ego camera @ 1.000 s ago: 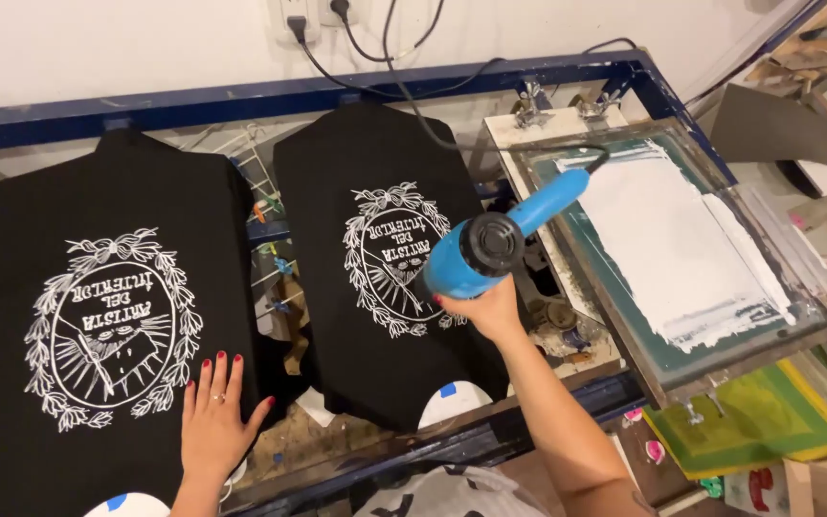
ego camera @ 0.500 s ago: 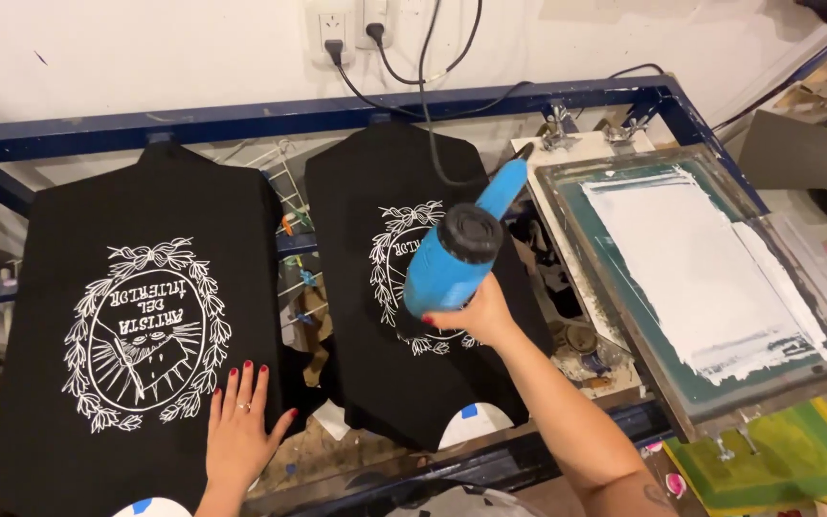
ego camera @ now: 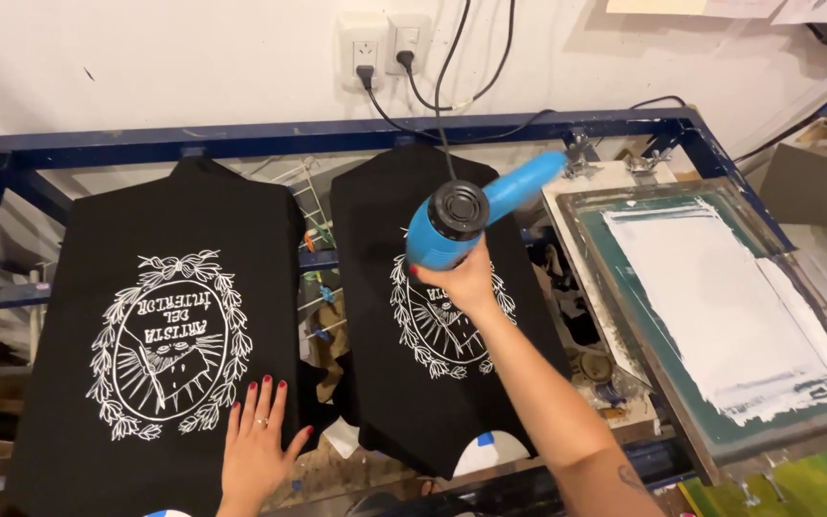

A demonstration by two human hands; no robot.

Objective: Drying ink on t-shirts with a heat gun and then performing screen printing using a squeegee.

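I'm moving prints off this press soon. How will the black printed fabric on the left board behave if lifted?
The black fabric is probably floppy: it drapes over its board. Likely light, since the left hand flattens it with spread fingers. Its white print may smudge if wet.

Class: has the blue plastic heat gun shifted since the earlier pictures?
Yes. The blue plastic heat gun moved up along the middle black printed shirt, toward the blue metal frame.
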